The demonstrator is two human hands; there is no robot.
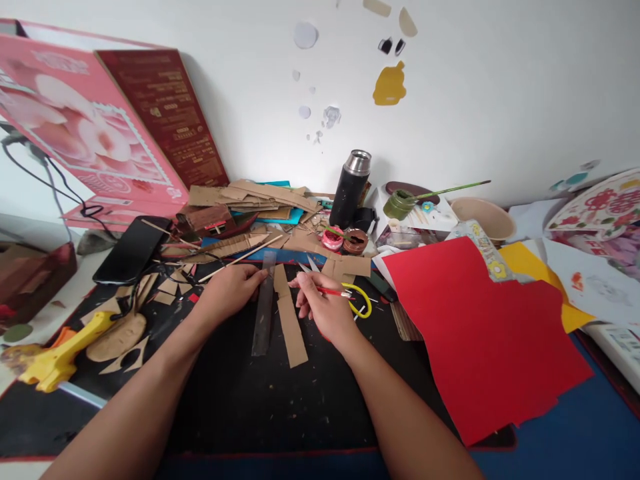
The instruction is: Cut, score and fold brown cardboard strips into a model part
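The fingertips of my left hand (234,291) are closed on the upper part of a dark, see-through ruler (263,317), which lies on the black mat. Just right of the ruler, and apart from it in its lower part, lies a narrow strip of brown cardboard (291,327). My right hand (325,308) is closed round a slim red pencil (333,291) beside the strip's upper end. The pencil's tip is hard to make out. Behind that hand shows the yellow handle of a pair of scissors (369,303), with its blades partly hidden.
A yellow glue gun (75,350) and a black phone (133,250) lie at left. Cardboard scraps (265,197), a black flask (349,190), open paint jars (356,241) and a green jar with a brush (399,205) stand along the wall. Red paper (480,333) covers the right side.
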